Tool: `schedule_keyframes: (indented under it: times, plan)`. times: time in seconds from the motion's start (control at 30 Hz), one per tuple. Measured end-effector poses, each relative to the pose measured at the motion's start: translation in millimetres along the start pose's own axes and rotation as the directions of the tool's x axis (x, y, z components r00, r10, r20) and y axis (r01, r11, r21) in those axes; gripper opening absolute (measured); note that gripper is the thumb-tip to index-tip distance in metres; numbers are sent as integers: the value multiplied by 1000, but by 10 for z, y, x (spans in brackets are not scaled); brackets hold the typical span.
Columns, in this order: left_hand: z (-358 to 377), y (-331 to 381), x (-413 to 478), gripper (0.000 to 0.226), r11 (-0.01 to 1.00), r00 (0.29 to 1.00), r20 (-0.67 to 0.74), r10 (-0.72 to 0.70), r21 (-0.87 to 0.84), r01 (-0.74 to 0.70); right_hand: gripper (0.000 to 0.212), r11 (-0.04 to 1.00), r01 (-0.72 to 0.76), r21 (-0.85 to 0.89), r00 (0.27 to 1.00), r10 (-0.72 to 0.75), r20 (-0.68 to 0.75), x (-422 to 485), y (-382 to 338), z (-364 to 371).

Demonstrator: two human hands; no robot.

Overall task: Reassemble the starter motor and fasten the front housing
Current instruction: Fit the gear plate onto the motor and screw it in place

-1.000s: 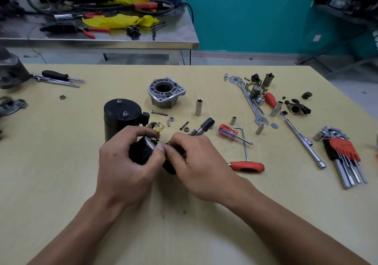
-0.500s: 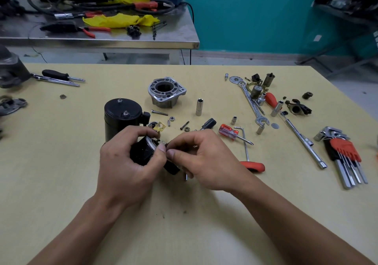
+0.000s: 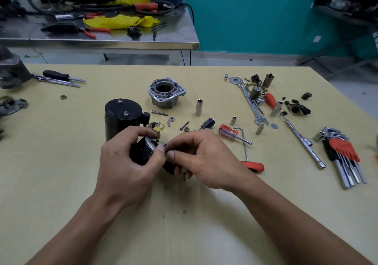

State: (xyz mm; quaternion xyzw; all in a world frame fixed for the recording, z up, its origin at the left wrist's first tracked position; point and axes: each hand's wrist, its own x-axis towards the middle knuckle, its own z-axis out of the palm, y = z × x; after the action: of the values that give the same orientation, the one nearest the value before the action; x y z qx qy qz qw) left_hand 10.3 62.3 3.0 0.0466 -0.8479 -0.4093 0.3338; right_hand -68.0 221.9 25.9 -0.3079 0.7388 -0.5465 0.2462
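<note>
At a yellow table [image 3: 61,183], a person's left hand [image 3: 126,162] curls around a small black motor part [image 3: 141,152]. The right hand [image 3: 204,160] pinches that part's rim with thumb and forefinger. Just behind stands the black motor body [image 3: 122,115], and farther back the silver front housing [image 3: 166,93].

Bright, even overhead light is thrown across the yellow table [image 3: 61,183]; soft shadows are cast just below the grip, where the black motor part [image 3: 141,152] is rendered sharp. Glare is caught on the steel bench [image 3: 180,31] far behind the grip. Edges are bowed by wide-angle distortion.
</note>
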Motion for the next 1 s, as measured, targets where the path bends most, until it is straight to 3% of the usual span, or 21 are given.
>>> schedule_keyframes:
  times: [0.17,0.5,0.8,1.0]
  plan:
    - [7,19,-7,31,1000,1000,1,23,16,-23,15,999,-4,-53,1000,3,-11,-1,15,-3]
    - [13,19,-1,27,999,1000,-10,24,21,-24,19,980,27,-197,998,-38,-54,26,27,-8]
    - [27,15,-13,28,999,999,-23,34,41,-33,22,979,71,-190,992,-89,-88,29,41,7]
    - [37,0,-2,28,998,998,-48,38,56,-36,17,993,74,-95,994,-81,-69,46,73,13]
